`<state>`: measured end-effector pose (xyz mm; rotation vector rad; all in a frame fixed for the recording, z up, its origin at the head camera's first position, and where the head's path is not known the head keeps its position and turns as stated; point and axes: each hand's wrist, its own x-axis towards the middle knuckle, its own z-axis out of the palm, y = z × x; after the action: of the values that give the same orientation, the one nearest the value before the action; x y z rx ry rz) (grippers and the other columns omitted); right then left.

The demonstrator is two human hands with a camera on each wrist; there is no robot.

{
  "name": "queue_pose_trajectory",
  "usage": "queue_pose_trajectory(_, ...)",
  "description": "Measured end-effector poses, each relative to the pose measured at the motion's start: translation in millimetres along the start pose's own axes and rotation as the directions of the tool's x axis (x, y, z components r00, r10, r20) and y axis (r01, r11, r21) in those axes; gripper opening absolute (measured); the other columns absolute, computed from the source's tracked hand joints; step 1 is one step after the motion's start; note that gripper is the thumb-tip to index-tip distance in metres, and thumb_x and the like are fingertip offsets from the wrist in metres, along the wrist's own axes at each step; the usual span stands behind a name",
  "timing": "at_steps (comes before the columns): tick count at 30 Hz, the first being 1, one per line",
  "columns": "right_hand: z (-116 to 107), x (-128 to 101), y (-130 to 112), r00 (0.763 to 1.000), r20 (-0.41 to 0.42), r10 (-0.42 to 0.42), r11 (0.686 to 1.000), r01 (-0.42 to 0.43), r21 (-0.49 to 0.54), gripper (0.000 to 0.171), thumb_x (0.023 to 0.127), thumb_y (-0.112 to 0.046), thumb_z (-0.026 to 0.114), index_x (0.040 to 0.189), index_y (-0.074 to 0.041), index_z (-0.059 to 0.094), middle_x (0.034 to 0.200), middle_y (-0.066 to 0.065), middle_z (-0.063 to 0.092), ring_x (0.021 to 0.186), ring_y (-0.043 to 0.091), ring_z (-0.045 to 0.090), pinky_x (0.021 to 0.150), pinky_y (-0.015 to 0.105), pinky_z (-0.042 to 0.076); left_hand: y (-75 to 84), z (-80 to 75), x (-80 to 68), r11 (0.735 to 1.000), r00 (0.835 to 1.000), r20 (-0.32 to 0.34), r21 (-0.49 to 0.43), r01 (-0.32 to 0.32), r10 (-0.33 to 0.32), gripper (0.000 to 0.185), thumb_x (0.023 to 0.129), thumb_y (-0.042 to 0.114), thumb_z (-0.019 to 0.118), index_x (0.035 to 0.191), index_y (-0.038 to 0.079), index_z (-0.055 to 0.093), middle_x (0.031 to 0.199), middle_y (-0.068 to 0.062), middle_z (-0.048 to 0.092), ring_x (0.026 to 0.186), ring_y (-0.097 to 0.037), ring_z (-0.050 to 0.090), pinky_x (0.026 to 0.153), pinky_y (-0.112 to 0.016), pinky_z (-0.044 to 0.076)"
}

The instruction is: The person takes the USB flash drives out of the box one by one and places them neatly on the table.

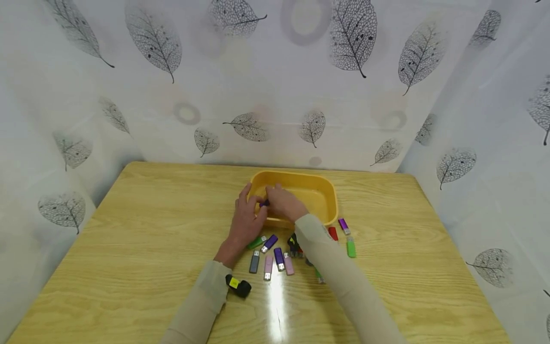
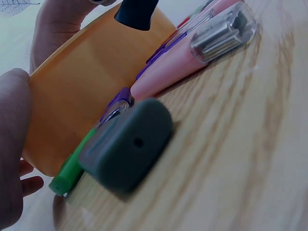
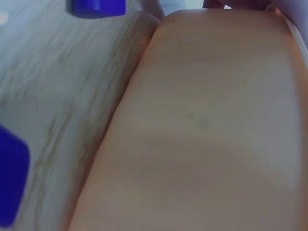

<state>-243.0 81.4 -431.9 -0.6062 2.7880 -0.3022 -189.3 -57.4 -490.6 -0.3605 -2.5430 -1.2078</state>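
Note:
Both hands meet over the left part of a yellow plastic tray (image 1: 318, 191). Between their fingertips is a small dark purple flash drive (image 1: 265, 203), mostly covered. My left hand (image 1: 247, 220) pinches it from the left with thumb and forefinger, near the tray's front left corner. From the right, my right hand (image 1: 285, 200) reaches over the front rim, its curled fingers on the same drive. Several flash drives lie in front of the tray, among them a grey one (image 2: 127, 147), a green one (image 2: 72, 168) and a pink one (image 2: 168, 67) with a clear cap.
Purple (image 1: 279, 259) and pink (image 1: 268, 267) drives lie nearer the wooden table's front. Past the right forearm are a red (image 1: 333, 233), a bright purple (image 1: 343, 226) and a light green drive (image 1: 351, 247). A leaf-patterned curtain (image 1: 275, 86) hangs behind the table.

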Motion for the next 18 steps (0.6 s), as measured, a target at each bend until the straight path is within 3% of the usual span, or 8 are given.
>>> queue_pose_trajectory(3,1.1,0.4,-2.7,1.0,-0.025,0.019,0.999,-0.02,-0.036,0.034,0.1,-0.031,0.056,0.124,-0.006,0.055,0.117,0.017,0.055,0.093,0.024,0.059,0.084,0.038,0.053,0.3,0.2,0.3,1.0,1.0,-0.004,0.001,-0.001,0.001,0.025,0.094,0.023,0.053,0.106,0.003,0.062,0.16,-0.016,0.025,0.134,-0.041,0.038,0.106,-0.057,0.038)
queue_pose_trajectory(9,4.8,5.8,-8.4,0.997,-0.058,0.043,0.995,-0.048,-0.087,0.028,0.101,-0.028,0.054,0.115,-0.004,0.058,0.111,0.018,0.059,0.092,0.027,0.061,0.083,0.04,0.053,2.2,0.4,1.0,1.0,1.0,-0.004,-0.005,0.015,-0.015,0.023,0.094,0.023,0.052,0.105,0.005,0.062,0.161,-0.014,0.024,0.138,-0.039,0.034,0.109,-0.057,0.035)
queue_pose_trajectory(15,5.3,5.9,-8.5,0.997,-0.052,0.061,0.993,-0.066,-0.1,0.029,0.099,-0.027,0.058,0.114,-0.002,0.06,0.11,0.017,0.06,0.093,0.025,0.06,0.083,0.04,0.054,2.7,0.9,0.8,1.0,1.0,-0.012,-0.003,0.011,-0.011,0.022,0.094,0.023,0.052,0.105,0.006,0.062,0.16,-0.015,0.025,0.138,-0.04,0.035,0.108,-0.057,0.036)
queue_pose_trajectory(18,4.6,3.3,-4.3,0.998,-0.048,0.047,0.997,-0.049,-0.057,0.029,0.095,-0.027,0.063,0.112,-0.003,0.06,0.104,0.013,0.06,0.092,0.023,0.056,0.081,0.037,0.052,3.0,1.0,0.4,1.0,1.0,-0.007,0.004,0.013,-0.013,0.022,0.093,0.022,0.053,0.105,0.006,0.062,0.16,-0.015,0.025,0.134,-0.04,0.037,0.106,-0.057,0.038)
